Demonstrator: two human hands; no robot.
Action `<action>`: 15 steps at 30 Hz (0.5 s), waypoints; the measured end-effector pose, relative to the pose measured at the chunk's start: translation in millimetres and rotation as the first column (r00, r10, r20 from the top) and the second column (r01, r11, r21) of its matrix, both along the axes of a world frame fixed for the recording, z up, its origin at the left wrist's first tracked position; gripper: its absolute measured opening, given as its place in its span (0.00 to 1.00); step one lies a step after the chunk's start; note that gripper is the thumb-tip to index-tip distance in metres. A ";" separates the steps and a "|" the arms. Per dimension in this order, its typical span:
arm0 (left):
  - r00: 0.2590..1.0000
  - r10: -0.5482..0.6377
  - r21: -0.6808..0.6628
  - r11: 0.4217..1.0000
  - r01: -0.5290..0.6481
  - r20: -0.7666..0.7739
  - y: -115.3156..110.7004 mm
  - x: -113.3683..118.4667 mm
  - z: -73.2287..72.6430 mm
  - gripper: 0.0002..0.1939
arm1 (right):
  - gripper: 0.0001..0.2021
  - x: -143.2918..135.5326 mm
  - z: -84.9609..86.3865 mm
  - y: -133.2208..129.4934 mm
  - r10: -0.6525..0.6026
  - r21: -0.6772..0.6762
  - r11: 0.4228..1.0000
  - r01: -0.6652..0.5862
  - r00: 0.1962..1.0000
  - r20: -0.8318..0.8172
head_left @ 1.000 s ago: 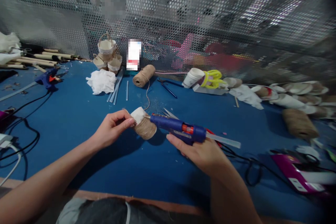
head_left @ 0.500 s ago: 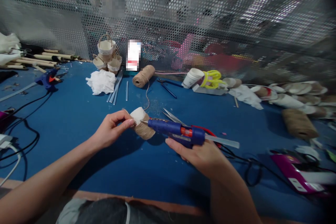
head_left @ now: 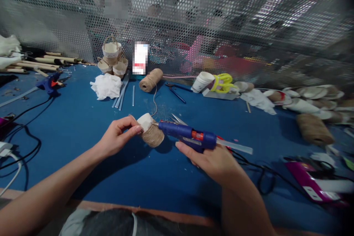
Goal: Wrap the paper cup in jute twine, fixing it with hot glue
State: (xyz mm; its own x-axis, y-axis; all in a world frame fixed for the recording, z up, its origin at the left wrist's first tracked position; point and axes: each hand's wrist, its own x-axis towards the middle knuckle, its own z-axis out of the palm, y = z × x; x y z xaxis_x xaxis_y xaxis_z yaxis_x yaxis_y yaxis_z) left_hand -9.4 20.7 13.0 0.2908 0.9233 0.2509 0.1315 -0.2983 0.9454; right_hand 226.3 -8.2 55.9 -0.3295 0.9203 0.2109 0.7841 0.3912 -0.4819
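Pinched in my left hand (head_left: 121,134) is a small paper cup (head_left: 153,135), tilted on its side. Brown twine wraps one part of it, and the end by my fingers is bare white. My right hand (head_left: 206,158) grips a blue hot glue gun (head_left: 188,133) with a clear glue stick jutting from its back. The gun's nozzle meets the cup near the border of the twine and the white part. From the cup a strand of twine runs back to a twine spool (head_left: 151,80). Scissors (head_left: 178,119) lie partly hidden behind the gun.
Finished twine-covered cups (head_left: 112,59) stack at the back left, beside crumpled white cloth (head_left: 106,86) and glue sticks (head_left: 121,92). Pliers (head_left: 176,93) lie mid-table. A second glue gun (head_left: 49,85) is at left. At right are another twine spool (head_left: 315,129) and a purple power strip (head_left: 312,180).
The glue gun's nozzle has shifted slightly right and up along the cup. My left hand and the cup have stayed nearly still.
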 end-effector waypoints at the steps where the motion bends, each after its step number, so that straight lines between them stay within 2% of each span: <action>1: 1.000 0.000 0.000 1.000 0.000 0.000 0.0 0.1 0.1 0.11 | 0.12 0.1 -1.5 -0.3 -0.020 0.016 1.000 0.020 1.000 0.003; 3: 1.000 0.002 -0.002 1.000 -0.002 0.001 0.1 0.2 0.4 0.11 | 0.12 0.7 -5.1 -1.3 -0.051 0.040 0.998 0.050 0.999 0.001; 7: 1.000 0.003 -0.010 1.000 -0.003 0.003 0.3 0.5 0.7 0.10 | 0.12 1.5 -8.0 -2.8 -0.035 0.029 0.999 0.035 0.999 -0.014; 12: 1.000 0.002 -0.018 1.000 -0.002 0.005 0.2 0.6 0.4 0.10 | 0.11 0.4 -2.3 -1.8 -0.039 0.004 0.999 0.039 0.999 -0.034; 15: 1.000 -0.008 0.003 1.000 0.008 0.011 0.3 0.1 0.2 0.10 | 0.12 0.9 2.1 -0.1 -0.018 -0.061 0.998 0.014 0.997 -0.070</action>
State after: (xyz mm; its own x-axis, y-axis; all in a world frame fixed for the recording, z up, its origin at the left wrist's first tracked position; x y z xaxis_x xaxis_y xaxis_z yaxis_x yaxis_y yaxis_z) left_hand -9.3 21.0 13.2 0.2950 0.9204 0.2567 0.1187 -0.3019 0.9459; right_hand 227.2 -8.3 58.0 -0.3011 0.9371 0.1767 0.7532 0.3473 -0.5586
